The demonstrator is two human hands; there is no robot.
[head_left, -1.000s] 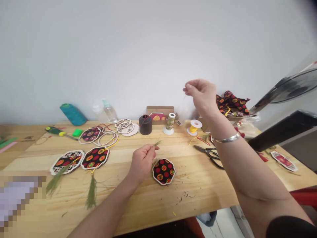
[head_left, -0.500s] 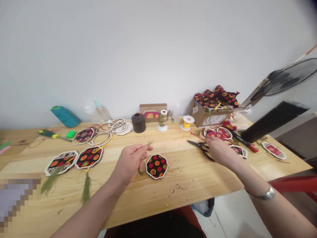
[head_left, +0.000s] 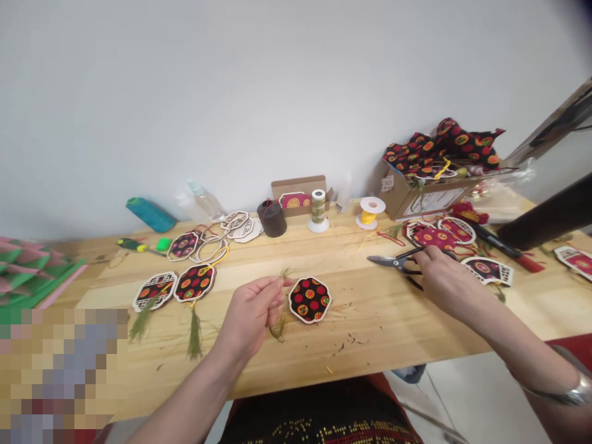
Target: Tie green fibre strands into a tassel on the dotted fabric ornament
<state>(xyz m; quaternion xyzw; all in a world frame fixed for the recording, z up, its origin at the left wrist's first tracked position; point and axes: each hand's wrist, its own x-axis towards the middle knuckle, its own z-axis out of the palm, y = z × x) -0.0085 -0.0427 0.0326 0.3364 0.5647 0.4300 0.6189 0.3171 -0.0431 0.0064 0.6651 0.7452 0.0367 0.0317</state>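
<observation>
My left hand [head_left: 254, 311] is closed in a pinch on a bunch of olive-green thread [head_left: 278, 327], whose ends stick out above and below the fingers. Just right of it lies a scalloped pendant [head_left: 309, 300] with black, red and orange patterned fabric inside a pale wooden rim. At the right, my right hand [head_left: 441, 277] has its fingers closed at the handles of the black scissors [head_left: 393, 262]. Those scissors lie on the table with their blades pointing left; part of the handles is hidden under the fingers.
Finished pendants with green tassels [head_left: 194, 283] lie at the left. Along the wall stand a black thread spool [head_left: 272, 219], a green thread spool [head_left: 318, 209], a yellow cord spool [head_left: 370, 214] and a cardboard box [head_left: 425, 197] with patterned fabric. A black cylinder [head_left: 550, 213] leans at the right.
The view has shifted, so the table's things appear moved. My right hand has settled lower onto the scissors' handles. My left hand still pinches the green thread beside the pendant.
</observation>
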